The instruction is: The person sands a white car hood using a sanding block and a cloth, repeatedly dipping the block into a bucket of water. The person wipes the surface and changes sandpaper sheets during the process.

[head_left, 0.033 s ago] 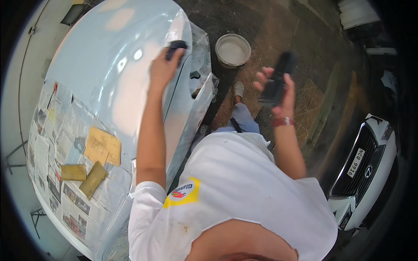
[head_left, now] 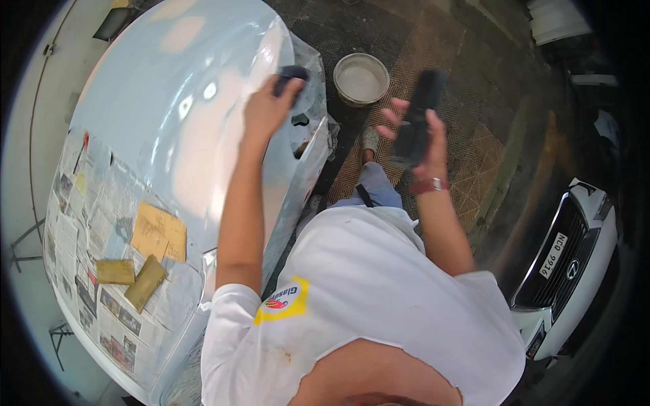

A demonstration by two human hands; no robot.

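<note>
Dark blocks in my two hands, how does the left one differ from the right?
The small block in your left hand looks short; the long block in your right hand is much longer. The small block is at the edge of the car; the long block is over the floor. Both are dark.

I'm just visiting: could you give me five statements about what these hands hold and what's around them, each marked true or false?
1. The left hand holds a dark pad. True.
2. The right hand holds nothing. False: it holds a long black block.
3. Two mustard-coloured blocks lie on newspaper. True.
4. The bucket stands on the newspaper. False: the bucket stands on the floor.
5. The red wristband is on the right wrist. True.
</note>
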